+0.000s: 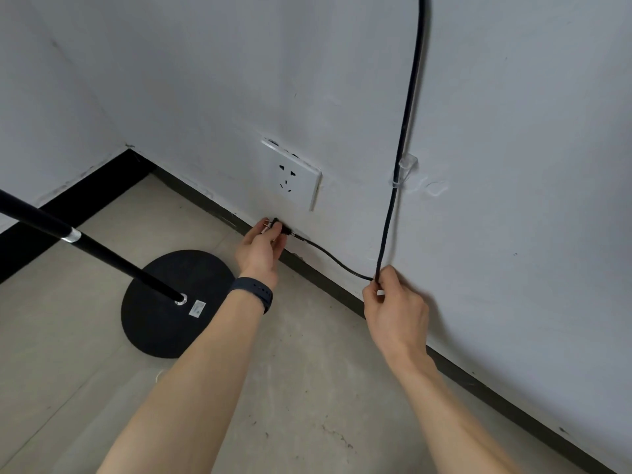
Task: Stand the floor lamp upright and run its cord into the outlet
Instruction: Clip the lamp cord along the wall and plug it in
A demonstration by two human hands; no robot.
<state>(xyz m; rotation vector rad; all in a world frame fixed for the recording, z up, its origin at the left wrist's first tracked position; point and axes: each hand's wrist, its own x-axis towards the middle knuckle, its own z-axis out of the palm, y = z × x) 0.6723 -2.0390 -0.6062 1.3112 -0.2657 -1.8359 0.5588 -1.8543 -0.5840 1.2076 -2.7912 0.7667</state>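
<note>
The floor lamp stands on its round black base [160, 323] on the floor at the left, and its black pole [92, 248] rises toward the upper left out of view. My left hand [260, 248] holds the black plug [278, 229] just below the white wall outlet [294, 176], prongs pointing up-left and apart from the sockets. My right hand [393, 302] pinches the black cord [405, 131], which runs up the wall through a clear clip [405, 165] and out of the top of the view.
A white wall fills the upper right, meeting another wall in a corner at the upper left. A dark baseboard [478, 381] runs along the floor. A second clear clip [436, 188] sits right of the cord. The floor is bare grey concrete [307, 405].
</note>
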